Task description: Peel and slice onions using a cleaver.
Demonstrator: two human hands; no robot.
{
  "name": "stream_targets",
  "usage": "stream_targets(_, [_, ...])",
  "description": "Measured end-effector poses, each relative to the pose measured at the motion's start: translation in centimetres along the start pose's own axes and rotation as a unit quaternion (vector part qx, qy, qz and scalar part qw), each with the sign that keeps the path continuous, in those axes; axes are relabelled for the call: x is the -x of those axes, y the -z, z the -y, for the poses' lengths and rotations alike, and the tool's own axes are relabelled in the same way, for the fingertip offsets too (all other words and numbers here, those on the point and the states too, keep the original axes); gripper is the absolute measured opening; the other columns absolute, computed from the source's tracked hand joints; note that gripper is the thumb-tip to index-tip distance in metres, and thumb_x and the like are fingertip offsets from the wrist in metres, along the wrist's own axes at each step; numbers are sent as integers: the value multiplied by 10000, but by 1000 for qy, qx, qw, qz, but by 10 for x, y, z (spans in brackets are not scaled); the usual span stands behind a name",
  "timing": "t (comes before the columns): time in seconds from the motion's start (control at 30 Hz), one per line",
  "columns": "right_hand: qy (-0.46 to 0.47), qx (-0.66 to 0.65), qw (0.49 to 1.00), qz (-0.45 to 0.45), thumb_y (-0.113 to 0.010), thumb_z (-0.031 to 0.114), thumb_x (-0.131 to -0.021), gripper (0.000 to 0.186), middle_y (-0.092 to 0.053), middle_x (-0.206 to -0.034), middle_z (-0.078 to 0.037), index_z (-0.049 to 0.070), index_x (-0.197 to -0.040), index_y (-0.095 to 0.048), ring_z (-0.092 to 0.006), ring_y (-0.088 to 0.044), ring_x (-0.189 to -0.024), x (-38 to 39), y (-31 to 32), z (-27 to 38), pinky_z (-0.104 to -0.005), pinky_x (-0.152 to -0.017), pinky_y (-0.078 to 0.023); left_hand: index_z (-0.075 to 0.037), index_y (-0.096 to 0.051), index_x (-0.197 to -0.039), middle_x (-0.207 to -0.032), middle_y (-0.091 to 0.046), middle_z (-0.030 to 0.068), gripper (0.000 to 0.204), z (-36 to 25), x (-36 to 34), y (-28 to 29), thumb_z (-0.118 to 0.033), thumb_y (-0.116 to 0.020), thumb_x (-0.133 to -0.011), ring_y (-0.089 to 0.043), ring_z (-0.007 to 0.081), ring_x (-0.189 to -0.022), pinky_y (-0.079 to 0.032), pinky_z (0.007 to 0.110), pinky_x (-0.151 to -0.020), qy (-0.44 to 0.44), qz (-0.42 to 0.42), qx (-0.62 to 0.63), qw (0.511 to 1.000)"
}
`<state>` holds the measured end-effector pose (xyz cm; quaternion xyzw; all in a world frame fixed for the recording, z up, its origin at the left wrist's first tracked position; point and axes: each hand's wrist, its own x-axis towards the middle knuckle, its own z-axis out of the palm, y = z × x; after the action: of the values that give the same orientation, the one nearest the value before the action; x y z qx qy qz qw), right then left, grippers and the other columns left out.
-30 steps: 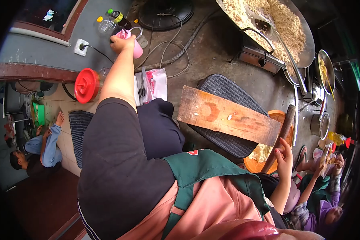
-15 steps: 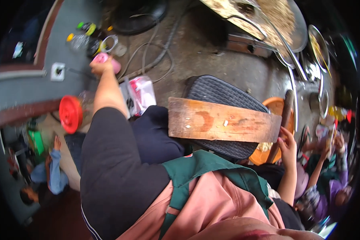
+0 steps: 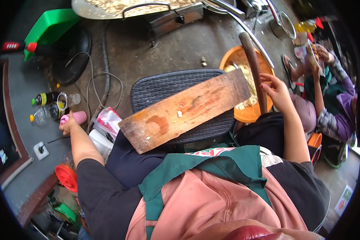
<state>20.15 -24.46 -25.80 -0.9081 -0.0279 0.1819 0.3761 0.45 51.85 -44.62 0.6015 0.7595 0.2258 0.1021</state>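
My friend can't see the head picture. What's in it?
A person's left grip holds a pink container; the right grip is at a stick near an orange bowl. A wooden board lies between, with a pan beyond.

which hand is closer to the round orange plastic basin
Right. The right hand is by the right rim of the round orange plastic basin; the left hand is far off to the left, at a pink cylindrical container.

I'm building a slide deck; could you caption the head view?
Left hand holding a pink container, right hand by a wooden stick near an orange basin, a wooden board between them.
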Motion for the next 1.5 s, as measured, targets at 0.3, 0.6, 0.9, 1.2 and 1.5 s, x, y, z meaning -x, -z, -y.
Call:
stream_targets(0.3, [-103,110,982,112,-671,166,-842,373,-687,-990,-100,44,-1191,-621,-184,-621,-824,10,42,-25,-322,-786,-494,-130,-280,-1463,-1436,-233,259,1049,-65,50,63,-427,-831,-622,-301,403,-1318,-307,515,-1066,54,-33,89,994])
stream_targets(0.6, [-25,-45,994,100,-593,198,-930,390,-603,-1066,-1,120,-1309,-547,-83,-558,-879,48,112,-31,-247,-725,-477,1,-634,-1140,-1111,-653,194,472,-155,233,156,-377,-675,-859,-619,283,-1056,-450,355,-931,-661,335,151,654])
stream_targets(0.9, [87,-117,989,13,-602,245,-918,335,-675,-1079,-65,57,-1195,-620,-157,-630,-910,50,85,-257,-328,-765,-505,-86,-576,-1237,-1230,-548,253,720,-119,364,150,-687,-488,-850,-513,376,-1192,-402,419,-1003,-619,435,-4,654])
stream_targets(1.2, [-98,67,991,-60,-515,409,-907,456,-640,-1166,-168,84,-1218,-585,-311,-621,-1051,146,-36,-290,-400,-870,-474,-131,-549,-1282,-1318,-507,191,717,-62,364,218,-696,-477,-847,-452,345,-1267,-322,544,-1043,-536,391,-30,748])
stream_targets(1.5, [-93,-26,992,-84,-513,492,-867,517,-635,-1142,-199,161,-1264,-538,-376,-587,-1087,85,-2,-233,-429,-888,-459,-130,-554,-1238,-1239,-539,113,561,-37,411,222,-548,-578,-864,-483,323,-1208,-321,585,-1012,-586,180,167,772])
